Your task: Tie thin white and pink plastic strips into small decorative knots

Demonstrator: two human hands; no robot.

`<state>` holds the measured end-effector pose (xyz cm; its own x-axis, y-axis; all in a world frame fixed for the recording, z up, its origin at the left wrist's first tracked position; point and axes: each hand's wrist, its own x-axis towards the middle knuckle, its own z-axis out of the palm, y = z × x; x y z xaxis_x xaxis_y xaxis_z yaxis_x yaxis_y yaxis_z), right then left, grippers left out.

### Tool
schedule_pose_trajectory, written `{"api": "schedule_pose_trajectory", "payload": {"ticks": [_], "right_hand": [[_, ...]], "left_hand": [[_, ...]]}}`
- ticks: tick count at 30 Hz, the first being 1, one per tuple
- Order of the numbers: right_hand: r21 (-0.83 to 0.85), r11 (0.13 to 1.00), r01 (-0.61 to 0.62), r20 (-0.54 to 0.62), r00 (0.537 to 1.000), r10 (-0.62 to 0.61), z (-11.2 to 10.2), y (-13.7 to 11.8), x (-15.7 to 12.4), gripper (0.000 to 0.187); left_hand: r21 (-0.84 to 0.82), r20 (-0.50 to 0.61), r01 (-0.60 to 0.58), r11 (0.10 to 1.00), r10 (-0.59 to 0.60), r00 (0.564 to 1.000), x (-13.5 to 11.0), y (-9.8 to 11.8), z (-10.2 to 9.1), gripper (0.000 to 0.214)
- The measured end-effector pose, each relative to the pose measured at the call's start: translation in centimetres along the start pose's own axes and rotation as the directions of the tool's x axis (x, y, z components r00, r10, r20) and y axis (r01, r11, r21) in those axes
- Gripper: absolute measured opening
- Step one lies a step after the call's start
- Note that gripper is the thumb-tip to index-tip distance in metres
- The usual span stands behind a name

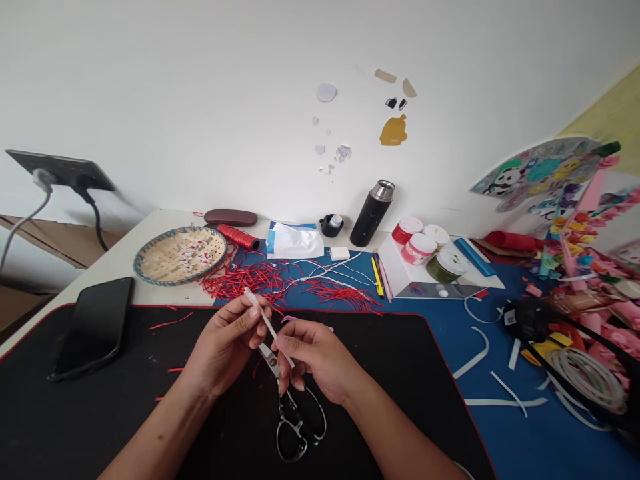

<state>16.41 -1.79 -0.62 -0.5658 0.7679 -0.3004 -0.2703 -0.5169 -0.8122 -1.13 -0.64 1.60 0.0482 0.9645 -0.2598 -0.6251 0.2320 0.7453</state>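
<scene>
A narrow white strip runs slantwise between my two hands, above the black mat. My left hand pinches its upper part between thumb and fingers. Lower down, my right hand grips the same strip, the thumb lying over it. Beneath the hands a pair of scissors with dark handles lies on the mat; the hands partly cover its blades. Just beyond my fingers is a tangle of red cords. A bit of a purple thing shows behind my right hand, too hidden to name.
A woven basket with small red-and-white bits and a phone are at the left. A black thermos, lidded jars and pens stand or lie behind. White strips and pink paper flowers are at the right.
</scene>
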Motion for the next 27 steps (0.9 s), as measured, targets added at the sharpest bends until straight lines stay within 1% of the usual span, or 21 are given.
{"api": "schedule_pose_trajectory", "payload": {"ticks": [7,13,18,24,27], "right_hand": [[0.02,1.0,0.009,0.004,1.0,-0.01,0.05,-0.08,-0.02,0.048],[0.035,0.999,0.024,0.004,1.0,-0.025,0.11,-0.2,-0.06,0.047],[0.043,0.999,0.024,0.003,1.0,-0.024,0.07,-0.17,-0.03,0.043],[0.056,0.998,0.013,-0.005,1.0,-0.013,0.16,-0.27,-0.06,0.04],[0.049,0.999,0.006,0.001,1.0,-0.006,0.17,-0.29,-0.13,0.04]], "left_hand": [[0.054,0.056,-0.01,0.998,0.007,0.998,0.11,-0.35,-0.13,0.033],[0.072,0.106,0.005,0.997,-0.013,0.994,-0.1,-0.48,-0.19,0.029],[0.06,0.079,0.009,0.998,-0.014,0.997,-0.01,-0.43,-0.29,0.032],[0.017,0.009,-0.013,1.0,0.013,1.0,0.18,-0.21,-0.47,0.033],[0.001,-0.008,-0.008,1.0,0.008,1.0,0.26,-0.13,-0.55,0.034]]}}
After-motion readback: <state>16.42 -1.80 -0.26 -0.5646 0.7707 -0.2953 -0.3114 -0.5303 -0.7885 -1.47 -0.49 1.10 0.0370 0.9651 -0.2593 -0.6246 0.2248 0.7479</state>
